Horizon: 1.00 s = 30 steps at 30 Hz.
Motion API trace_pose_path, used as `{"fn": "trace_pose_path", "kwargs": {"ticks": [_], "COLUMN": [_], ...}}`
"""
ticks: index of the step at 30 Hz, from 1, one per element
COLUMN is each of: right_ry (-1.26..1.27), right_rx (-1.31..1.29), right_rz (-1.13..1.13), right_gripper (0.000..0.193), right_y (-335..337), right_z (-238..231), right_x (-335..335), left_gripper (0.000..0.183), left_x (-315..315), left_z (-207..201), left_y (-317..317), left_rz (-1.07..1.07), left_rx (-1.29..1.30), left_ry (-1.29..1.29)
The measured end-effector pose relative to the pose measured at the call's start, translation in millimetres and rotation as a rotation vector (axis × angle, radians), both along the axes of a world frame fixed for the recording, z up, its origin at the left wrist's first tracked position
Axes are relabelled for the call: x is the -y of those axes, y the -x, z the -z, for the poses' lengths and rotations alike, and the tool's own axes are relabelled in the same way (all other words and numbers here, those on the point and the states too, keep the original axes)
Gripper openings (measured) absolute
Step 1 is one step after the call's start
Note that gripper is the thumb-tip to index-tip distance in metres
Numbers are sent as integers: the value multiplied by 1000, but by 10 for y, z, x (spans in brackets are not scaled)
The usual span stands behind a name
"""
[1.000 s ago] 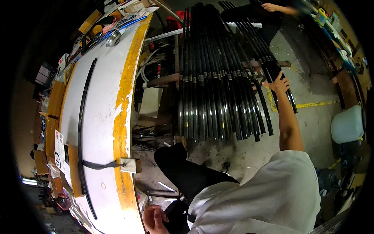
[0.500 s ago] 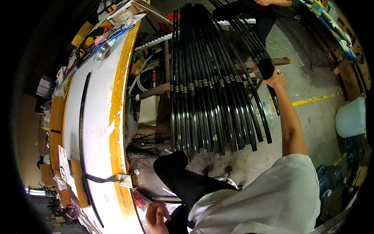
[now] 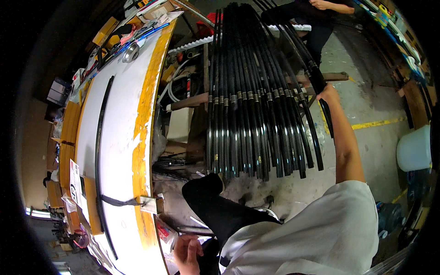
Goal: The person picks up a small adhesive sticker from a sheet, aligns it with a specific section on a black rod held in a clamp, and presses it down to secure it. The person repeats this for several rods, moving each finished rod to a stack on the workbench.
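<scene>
— Head view: what is gripped, and where?

— One black rod (image 3: pixel 321 98) at the outer right edge of the rod bundle (image 3: pixel 247 105) is clasped by the right hand (image 3: pixel 328 94), fingers closed around it. The bundle lies fanned over wooden rails (image 3: pixel 192 101), just right of the white bench (image 3: pixel 114 151).

— And the left hand (image 3: pixel 185 252)?

— It is held low, near the bench's front corner, beside a black-trousered knee (image 3: pixel 215 206). Whether it is closed on anything cannot be told; the fingers look loosely curled.

— How should the rod be handled well?

— As a judgement: it should be kept parallel to its neighbours while moved, so that the metal-banded joints (image 3: pixel 256 97) are not knocked or crossed. A grip near the bands would likely give better balance than one at the thin end.

— Anything else close by?

— Another person's hand (image 3: pixel 321 4) is seen at the far end of the bundle, so the rod's far tip should be watched. One thin black strip (image 3: pixel 98 151) lies on the bench, well left of the bundle. A white bucket (image 3: pixel 415 149) stands on the floor, far right of the bundle.
</scene>
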State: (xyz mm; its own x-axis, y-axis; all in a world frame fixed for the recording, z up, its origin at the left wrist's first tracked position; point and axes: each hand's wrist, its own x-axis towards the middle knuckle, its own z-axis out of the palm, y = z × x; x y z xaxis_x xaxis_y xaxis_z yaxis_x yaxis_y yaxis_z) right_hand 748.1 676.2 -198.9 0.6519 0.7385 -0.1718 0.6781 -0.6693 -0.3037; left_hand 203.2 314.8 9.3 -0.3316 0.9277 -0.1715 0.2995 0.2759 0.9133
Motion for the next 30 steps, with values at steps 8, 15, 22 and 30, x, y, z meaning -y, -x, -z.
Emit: {"fn": "trace_pose_path", "kwargs": {"ticks": [8, 15, 22, 30], "right_ry": [-278, -24, -70, -162], "right_rx": [-256, -1080, -1288, -1601], "right_rz": [-108, 60, 37, -41], "right_gripper": [65, 34, 36, 49], "right_y": [-350, 149, 515, 1400], "right_z": [305, -623, -804, -1191], "right_x": [-111, 329, 1123, 1681], "left_gripper": [13, 37, 64, 110], "left_x": [-409, -1175, -1449, -1224], "left_z": [105, 543, 752, 716], "left_y": [-71, -749, -1664, -1705], "left_rz": [263, 678, 891, 810], "left_rx": [222, 507, 393, 261], "left_ry": [250, 316, 239, 187]}}
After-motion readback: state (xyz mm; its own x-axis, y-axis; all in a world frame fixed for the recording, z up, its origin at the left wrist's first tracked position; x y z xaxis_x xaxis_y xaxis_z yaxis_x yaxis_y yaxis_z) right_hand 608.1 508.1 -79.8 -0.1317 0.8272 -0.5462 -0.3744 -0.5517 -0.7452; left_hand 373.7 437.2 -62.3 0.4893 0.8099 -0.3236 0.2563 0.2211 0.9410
